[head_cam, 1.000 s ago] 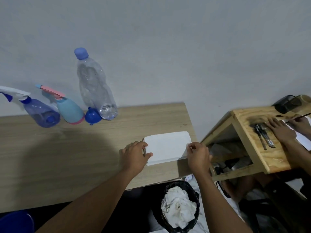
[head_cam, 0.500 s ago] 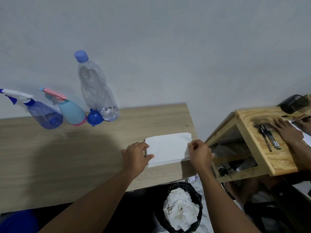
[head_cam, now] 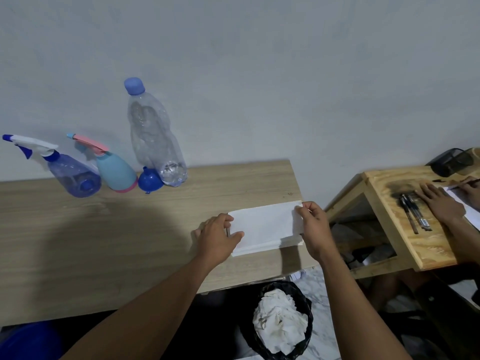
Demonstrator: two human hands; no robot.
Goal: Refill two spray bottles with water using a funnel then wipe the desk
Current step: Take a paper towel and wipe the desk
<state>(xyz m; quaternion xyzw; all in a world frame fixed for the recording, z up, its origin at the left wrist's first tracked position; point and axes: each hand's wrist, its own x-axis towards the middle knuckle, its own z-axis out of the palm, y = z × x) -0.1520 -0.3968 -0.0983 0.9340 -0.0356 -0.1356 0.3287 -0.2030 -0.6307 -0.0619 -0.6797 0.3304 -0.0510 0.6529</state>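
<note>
A folded white tissue lies near the right end of the wooden desk. My left hand presses on its left edge, thumb on top. My right hand pinches the top sheet at the right edge and has it lifted slightly. At the back left stand a clear blue spray bottle, a light-blue spray bottle with a pink trigger, a small blue funnel and a tall clear water bottle with a blue cap.
A black bin full of crumpled white tissues sits on the floor below the desk's right end. To the right is a low wooden table with pens, where another person's hands rest on paper. A blue object shows at bottom left.
My right hand has lifted the tissue's right edge a little off the stack. My left hand has stayed on the left edge. The view has shifted slightly.
</note>
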